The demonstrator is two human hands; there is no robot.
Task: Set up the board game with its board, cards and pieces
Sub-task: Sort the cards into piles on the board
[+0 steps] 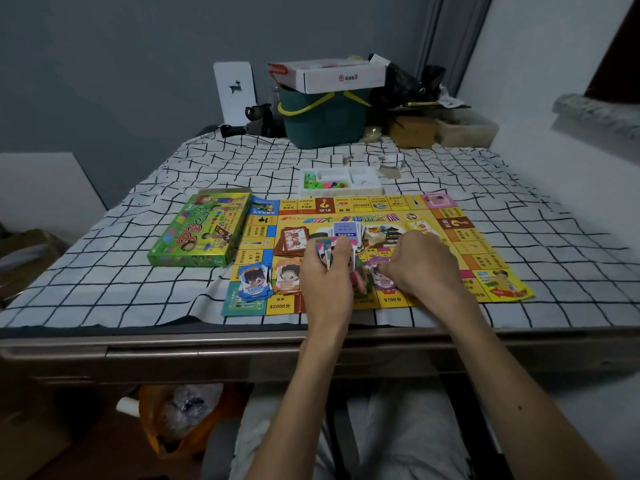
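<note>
Nearest the camera, two bare forearms are stretched over the metal edge of the bench (173, 348), which is covered by a white cloth (121, 271) with a black grid. The left hand (327, 275) is held over the near part of the board (485, 258), its grip curled round a thick bundle of cards (323, 249) that is fanned slightly above the fingers. The right hand (424, 263) is lowered just beside it, its grip pinched on a purple note (380, 261) over the purple pile (383, 282) marked 500. At the near left corner of the board a blue pile (254, 282) of notes is laid, with an orange pile (287, 278) just beside it. Behind those, a stack of brown-backed cards (294, 241) is set at a tilt, and a taller stack (348, 232) with a pale purple face is seen past the left hand. The board itself is spread flat on the middle of the cloth. A green game box (202, 230) is laid right against the board's left edge. Beyond the far edge a white tray (375, 188) is set, with small coloured pieces (313, 181) gathered at its left end. At the back of the bench a dark green basket (325, 126) is stood, with a white carton (332, 77) on top.
</note>
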